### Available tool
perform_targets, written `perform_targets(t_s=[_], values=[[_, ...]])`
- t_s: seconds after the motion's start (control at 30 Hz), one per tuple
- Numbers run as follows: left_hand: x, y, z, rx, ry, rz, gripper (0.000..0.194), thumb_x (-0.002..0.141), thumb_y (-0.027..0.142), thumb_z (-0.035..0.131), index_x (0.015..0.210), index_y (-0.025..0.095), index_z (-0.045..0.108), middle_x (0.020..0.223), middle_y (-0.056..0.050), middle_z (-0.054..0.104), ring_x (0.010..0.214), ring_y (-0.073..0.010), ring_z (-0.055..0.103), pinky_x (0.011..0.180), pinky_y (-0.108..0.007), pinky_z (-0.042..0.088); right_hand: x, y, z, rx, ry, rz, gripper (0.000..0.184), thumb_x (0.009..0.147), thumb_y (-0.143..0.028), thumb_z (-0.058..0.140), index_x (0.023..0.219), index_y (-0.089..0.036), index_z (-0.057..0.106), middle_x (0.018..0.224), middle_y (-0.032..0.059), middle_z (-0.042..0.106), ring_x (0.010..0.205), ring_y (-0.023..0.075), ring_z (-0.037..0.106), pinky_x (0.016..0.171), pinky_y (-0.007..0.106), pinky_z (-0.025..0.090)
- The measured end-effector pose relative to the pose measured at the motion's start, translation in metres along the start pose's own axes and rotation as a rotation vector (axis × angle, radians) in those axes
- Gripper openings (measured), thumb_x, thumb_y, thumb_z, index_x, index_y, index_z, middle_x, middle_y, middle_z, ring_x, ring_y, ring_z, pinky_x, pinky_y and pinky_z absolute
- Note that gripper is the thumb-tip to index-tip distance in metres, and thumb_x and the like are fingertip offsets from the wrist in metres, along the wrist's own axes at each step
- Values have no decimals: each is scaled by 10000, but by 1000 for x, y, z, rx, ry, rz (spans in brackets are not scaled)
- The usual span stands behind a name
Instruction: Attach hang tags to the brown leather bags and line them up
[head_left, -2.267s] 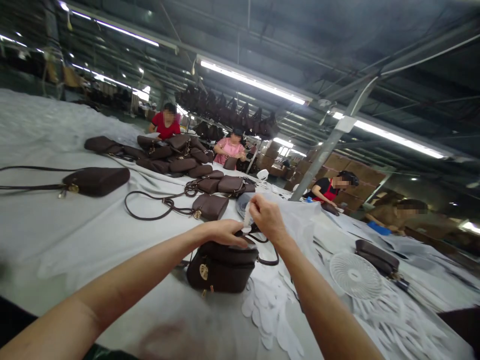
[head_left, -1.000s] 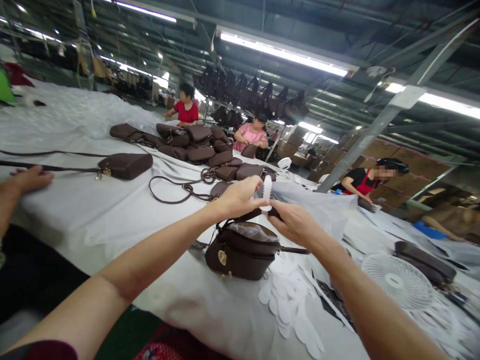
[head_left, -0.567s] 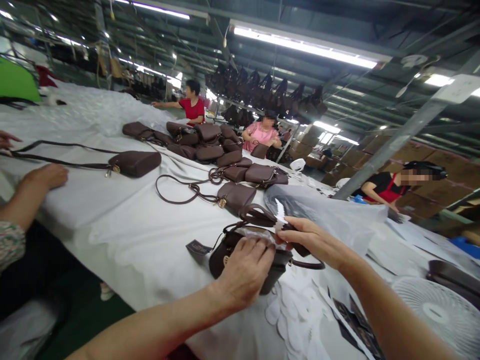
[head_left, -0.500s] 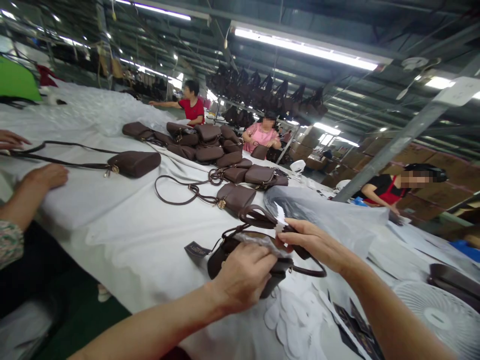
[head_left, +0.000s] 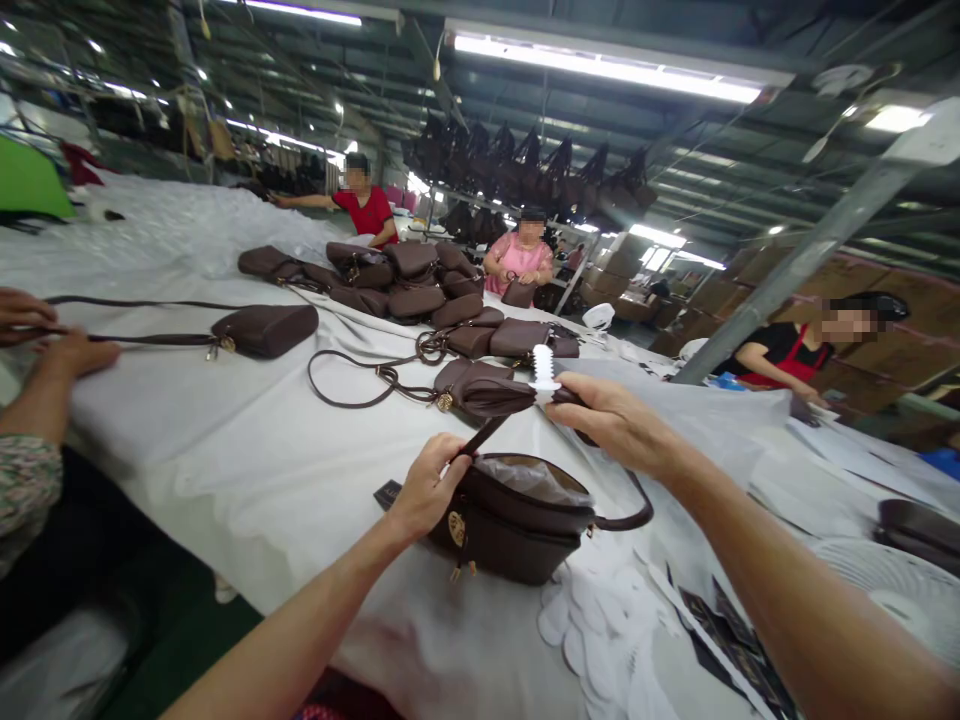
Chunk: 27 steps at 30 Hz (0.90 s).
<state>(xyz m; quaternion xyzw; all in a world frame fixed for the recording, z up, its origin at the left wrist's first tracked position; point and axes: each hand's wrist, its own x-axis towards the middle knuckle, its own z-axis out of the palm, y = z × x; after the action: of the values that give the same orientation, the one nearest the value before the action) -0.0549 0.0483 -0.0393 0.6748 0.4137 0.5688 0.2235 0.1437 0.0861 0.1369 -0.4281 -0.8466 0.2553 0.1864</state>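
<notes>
Your left hand (head_left: 429, 484) was closed in a narrow pinch on the strap (head_left: 484, 436) where it rose from the left end of the open bag (head_left: 517, 532). A light grip near that root was probably best, since a hard pull could have tipped the bag or drawn its mouth out of shape. The bag sat on the tabletop (head_left: 300, 480), below and between your hands, its gold medallion (head_left: 457, 528) facing you. Its mouth gaped upward, and crumpled, see-through filling (head_left: 525, 476) lay inside, close under the rim; what, if anything, was beneath could not be seen. Keeping the strap clear of that opening would likely have helped, so that nothing snagged the filling. Above the bag, your right hand (head_left: 615, 416) had fingers and thumb closed round the folded strap (head_left: 498, 393), just beside a white notched strip (head_left: 543, 370) that stood up from it. Firm, even pressure there would probably have kept the folds together without creasing the strip; whether the strip was fastened could not be told. To the right, white cut pieces (head_left: 592, 640) lay heaped on the tabletop, and at the far edge was a blurred dark bag (head_left: 919, 535), its contents hidden.
</notes>
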Motion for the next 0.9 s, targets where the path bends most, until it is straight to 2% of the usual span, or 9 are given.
perform_targets(t_s=[0.1, 0.17, 0.27, 0.33, 0.4, 0.57, 0.67, 0.77, 0.9], values=[[-17, 4, -3, 106, 185, 67, 241, 964, 260, 442, 1149, 181, 576, 1141, -100, 577, 1101, -215, 531, 983, -409, 436, -2, -2, 1, 132, -99, 73, 214, 815, -402, 541, 740, -208, 488, 606, -49, 467, 536, 103, 401, 494, 237, 312], [-25, 18, -1, 193, 265, 207, 278, 945, 215, 477, 1216, 185, 530, 1166, -107, 566, 1115, -212, 526, 984, -390, 442, -5, -2, 4, 230, -199, 140, 224, 824, -404, 551, 748, -197, 510, 606, -33, 544, 526, 106, 469, 493, 232, 343], [-29, 43, 13, 356, 17, 426, 293, 907, 190, 517, 1198, 169, 540, 1087, -98, 618, 1025, -222, 561, 933, -377, 473, -11, 1, 8, 339, -397, 221, 265, 827, -419, 569, 794, -157, 588, 715, 33, 663, 636, 147, 599, 595, 252, 455], [-28, 52, 25, 515, -152, 451, 299, 895, 177, 509, 1189, 137, 551, 1049, -106, 644, 991, -247, 566, 940, -420, 461, -15, 7, 13, 386, -494, 226, 286, 836, -418, 568, 825, -138, 623, 782, 54, 681, 726, 166, 625, 688, 274, 489], [-27, 54, 35, 620, -206, 417, 233, 901, 155, 481, 1110, 129, 582, 990, -99, 654, 963, -250, 567, 939, -433, 449, -17, 16, 17, 390, -539, 235, 289, 849, -410, 553, 846, -134, 637, 795, 48, 670, 743, 162, 611, 706, 275, 481], [-29, 52, 40, 639, -267, 428, 206, 930, 146, 426, 770, 167, 555, 812, -47, 613, 894, -211, 561, 996, -426, 407, -20, 34, 20, 230, -474, 210, 287, 867, -424, 535, 843, -146, 601, 739, 3, 571, 702, 141, 513, 660, 261, 413], [-31, 56, 35, 647, -293, 445, 216, 938, 151, 419, 759, 174, 538, 767, -29, 600, 841, -201, 558, 969, -442, 420, -21, 39, 14, 176, -416, 170, 298, 893, -441, 502, 863, -155, 578, 776, 1, 550, 736, 145, 495, 679, 262, 402], [-32, 62, 32, 682, -407, 427, 188, 919, 144, 448, 755, 178, 533, 720, -19, 596, 719, -193, 545, 835, -421, 478, -25, 41, 11, 172, -452, 155, 308, 901, -442, 495, 939, -155, 599, 803, 5, 559, 754, 150, 503, 682, 259, 405], [-26, 72, 33, 798, -620, 315, 121, 860, 122, 511, 924, 149, 610, 941, -97, 667, 886, -255, 607, 837, -425, 485, -35, 33, 17, 200, -474, 156, 255, 856, -370, 549, 979, -159, 622, 853, 8, 603, 766, 155, 520, 662, 246, 417]])
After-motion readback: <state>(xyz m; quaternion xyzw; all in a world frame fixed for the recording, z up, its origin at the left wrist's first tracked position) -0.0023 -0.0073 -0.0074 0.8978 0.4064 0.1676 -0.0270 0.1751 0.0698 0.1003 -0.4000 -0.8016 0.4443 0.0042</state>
